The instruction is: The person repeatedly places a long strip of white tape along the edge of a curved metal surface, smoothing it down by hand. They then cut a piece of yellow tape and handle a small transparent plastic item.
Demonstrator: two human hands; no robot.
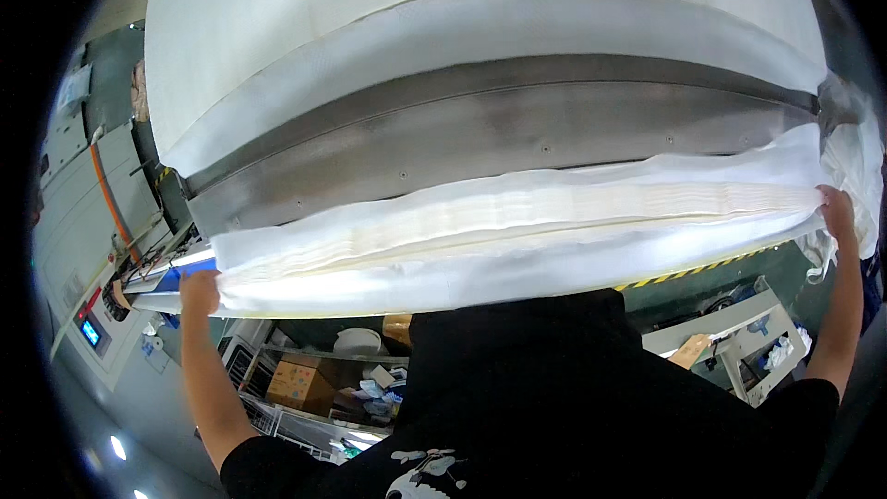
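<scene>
White pleated cloth (517,211), left hand (200,292) gripping one end, right hand (837,211) the other (metal panel (480,125) beyond)

No lettering or numbers can be read. Between eight and nine o'clock, a blue-lit display screen (90,332) on the pale machine cabinet (74,249) shows marks too small to decipher. Near half past seven, the cardboard box (300,387) bears illegible print. Just past three runs wordless yellow-and-black hazard striping (688,271).
</scene>
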